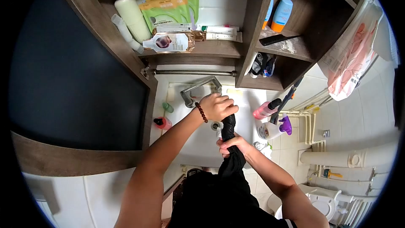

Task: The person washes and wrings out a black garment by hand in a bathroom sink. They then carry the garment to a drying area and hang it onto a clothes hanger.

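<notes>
A twisted black cloth (228, 127) stretches between my two hands above the white sink (190, 147). My left hand (217, 109), with a brown beaded bracelet at its wrist, is closed round the cloth's upper end, near the tap. Lower down, my right hand (234, 144) grips the same cloth. A small white bit (219, 133) shows beside the cloth, too small to name. Just behind my left hand stands the metal tap (187, 97), and the drain (215, 126) is partly visible beneath the cloth.
On the sink's right edge stand a pink bottle (263, 110) and a spray bottle (272, 130) with a purple trigger. To the left are a red bottle (162, 123) and a green one (168, 107). An open cabinet door (80, 156) and stocked shelves (202, 50) border the sink.
</notes>
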Tool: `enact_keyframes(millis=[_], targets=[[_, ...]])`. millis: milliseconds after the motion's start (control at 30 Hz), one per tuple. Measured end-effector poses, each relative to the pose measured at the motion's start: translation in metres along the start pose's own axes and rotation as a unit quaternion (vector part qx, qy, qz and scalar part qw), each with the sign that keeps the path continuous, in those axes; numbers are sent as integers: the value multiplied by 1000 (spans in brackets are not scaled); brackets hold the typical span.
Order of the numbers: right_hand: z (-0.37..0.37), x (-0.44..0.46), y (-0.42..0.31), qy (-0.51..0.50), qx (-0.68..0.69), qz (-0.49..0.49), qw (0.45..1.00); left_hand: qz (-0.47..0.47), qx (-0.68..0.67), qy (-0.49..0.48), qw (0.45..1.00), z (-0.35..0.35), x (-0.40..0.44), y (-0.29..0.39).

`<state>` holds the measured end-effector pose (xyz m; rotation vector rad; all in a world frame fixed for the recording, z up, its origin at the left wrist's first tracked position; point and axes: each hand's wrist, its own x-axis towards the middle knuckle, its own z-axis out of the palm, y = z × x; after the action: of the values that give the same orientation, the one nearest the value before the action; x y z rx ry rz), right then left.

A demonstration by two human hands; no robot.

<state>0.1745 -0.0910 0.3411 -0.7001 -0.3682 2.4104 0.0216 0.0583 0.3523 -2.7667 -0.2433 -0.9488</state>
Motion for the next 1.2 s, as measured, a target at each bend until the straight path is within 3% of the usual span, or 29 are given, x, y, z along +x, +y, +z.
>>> enact_keyframes(millis=[133, 200, 333, 533, 667, 767, 833, 867, 900, 967, 1000, 1067, 1100, 1167, 1200], targets=[[-6, -3, 7, -11, 53, 23, 998, -29, -23, 19, 999, 5, 6, 1], [-10, 0, 6, -79, 97, 12, 992, -32, -14, 34, 999, 5, 9, 1], [-5, 3, 7, -125, 163, 20, 979, -64, -27, 91, 993, 5, 16, 5], [20, 12, 10, -339, 242, -38, 908, -99, -121, 207, 966, 5, 31, 9], [17, 16, 12, -358, 257, -36, 897, -148, -132, 187, 962, 19, 19, 12], [10, 15, 12, -318, 257, -24, 912, -131, -113, 208, 963, 20, 17, 12], [0, 11, 8, -131, 207, -3, 969, -146, -99, 168, 970, 33, 3, 10], [-17, 13, 7, -77, 161, 1, 984, -179, -116, 101, 972, 39, -10, 9], [-21, 15, 6, 71, 15, -56, 996, -203, -136, 22, 969, 34, -17, 11], [-68, 25, 5, 186, -299, -144, 925, -234, -127, -159, 951, 23, -30, 12], [-69, 24, 7, 185, -298, -144, 925, -298, -193, -185, 916, 33, -42, 17], [-71, 21, 1, 274, -364, -199, 868, -339, -236, -167, 895, 37, -50, 30], [-71, 17, -2, 276, -364, -201, 867, -382, -279, -148, 869, 37, -52, 35], [-69, 12, -9, 336, -503, -227, 763, -465, -359, -159, 793, 30, -53, 51], [-70, 12, -11, 313, -497, -263, 765, -495, -426, -171, 738, 24, -56, 59]])
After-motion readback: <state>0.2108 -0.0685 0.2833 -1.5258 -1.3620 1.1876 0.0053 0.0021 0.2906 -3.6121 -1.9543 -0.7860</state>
